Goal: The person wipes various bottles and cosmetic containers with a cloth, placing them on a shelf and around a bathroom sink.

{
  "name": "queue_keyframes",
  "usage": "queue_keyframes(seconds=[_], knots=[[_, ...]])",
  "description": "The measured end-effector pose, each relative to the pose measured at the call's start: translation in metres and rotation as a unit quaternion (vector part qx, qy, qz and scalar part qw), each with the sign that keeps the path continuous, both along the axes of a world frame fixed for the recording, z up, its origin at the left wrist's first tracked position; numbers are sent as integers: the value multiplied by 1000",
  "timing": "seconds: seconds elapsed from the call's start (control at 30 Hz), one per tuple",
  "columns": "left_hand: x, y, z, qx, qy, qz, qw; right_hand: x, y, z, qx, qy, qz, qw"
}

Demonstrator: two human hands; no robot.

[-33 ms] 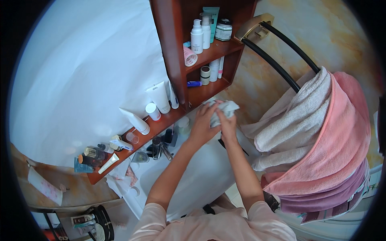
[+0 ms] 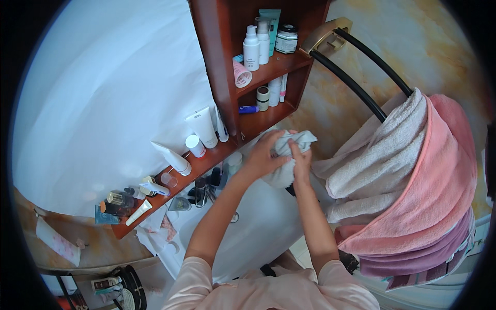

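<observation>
Hands (image 2: 263, 157) grip pale cloth (image 2: 282, 146) (labelled jar (image 2: 287, 41) beyond).

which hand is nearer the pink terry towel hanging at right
The right hand. It holds the crumpled whitish cloth left of the pink terry towel; the left hand grips the cloth's other side, farther left.

Left hand (image 2: 262, 156): curled, palm turned inward. Right hand (image 2: 301, 161): curled, close beside it. Forearms (image 2: 219, 219): bare, extended forward, converging.
</observation>
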State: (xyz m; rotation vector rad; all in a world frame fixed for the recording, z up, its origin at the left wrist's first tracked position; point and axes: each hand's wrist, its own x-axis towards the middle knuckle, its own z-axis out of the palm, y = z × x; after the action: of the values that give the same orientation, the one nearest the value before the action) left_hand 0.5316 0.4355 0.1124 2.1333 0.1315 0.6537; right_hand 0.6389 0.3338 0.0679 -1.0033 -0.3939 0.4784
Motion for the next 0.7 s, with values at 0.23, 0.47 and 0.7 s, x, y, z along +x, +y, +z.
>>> queue_keyframes(seconds=[0.23, 0.47, 0.7], knots=[[70, 51, 30, 153, -84, 307, 936, 32, 4, 18, -30, -21, -30, 999], [103, 62, 20, 157, -30, 348, 924, 19, -3, -9, -89, -39, -2, 995], [110, 76, 0, 175, -58, 352, 918, 18, -11, -22, -121, -27, 33, 992]])
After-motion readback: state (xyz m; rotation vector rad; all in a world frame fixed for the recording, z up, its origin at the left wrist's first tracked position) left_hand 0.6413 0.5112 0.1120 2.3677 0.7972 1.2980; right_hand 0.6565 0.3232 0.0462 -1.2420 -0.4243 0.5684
